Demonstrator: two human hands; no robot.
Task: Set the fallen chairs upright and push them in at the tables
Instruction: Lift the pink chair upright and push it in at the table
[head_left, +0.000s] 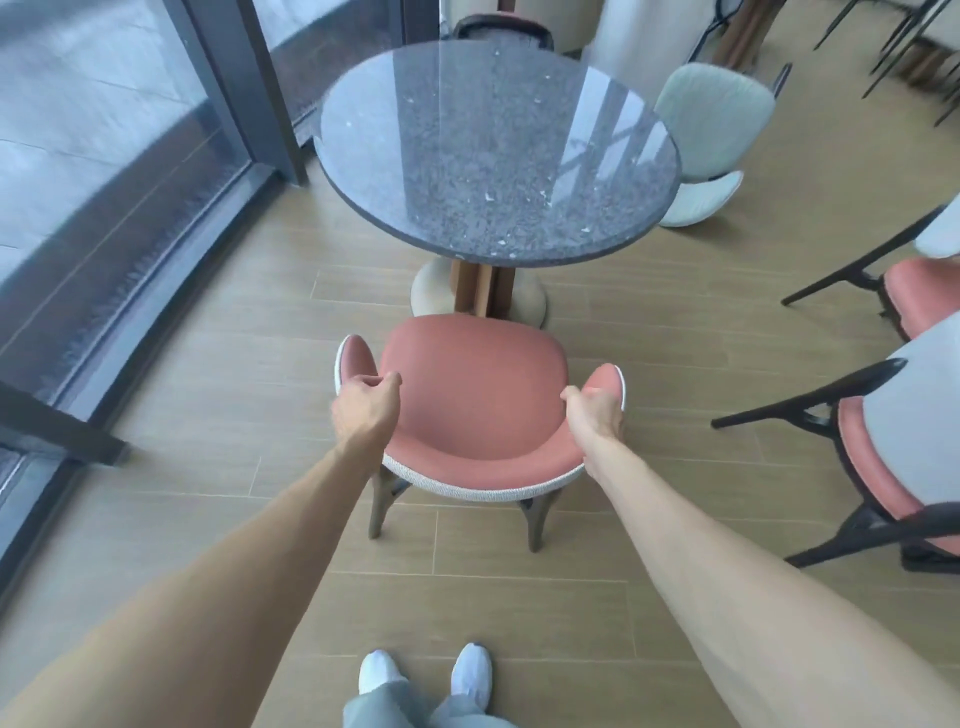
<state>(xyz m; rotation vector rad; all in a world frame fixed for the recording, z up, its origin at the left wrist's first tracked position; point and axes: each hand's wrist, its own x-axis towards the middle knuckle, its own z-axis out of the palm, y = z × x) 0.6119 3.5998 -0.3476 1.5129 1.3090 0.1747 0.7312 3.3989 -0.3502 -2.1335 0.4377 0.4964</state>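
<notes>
A pink upholstered chair (470, 384) stands upright on its legs just in front of a round grey stone table (493, 150). Its seat faces the table's pedestal. My left hand (363, 402) grips the left end of the curved backrest. My right hand (595, 410) grips the right end. Two pink chairs lie tipped over at the right: one near the edge (878, 457) with dark legs pointing left, another (919, 296) farther back.
A pale green chair (711, 119) stands at the table's right side and a dark chair back (501, 26) shows behind it. Glass doors with dark frames (223, 98) run along the left. My feet (426, 673) stand on wood flooring behind the chair.
</notes>
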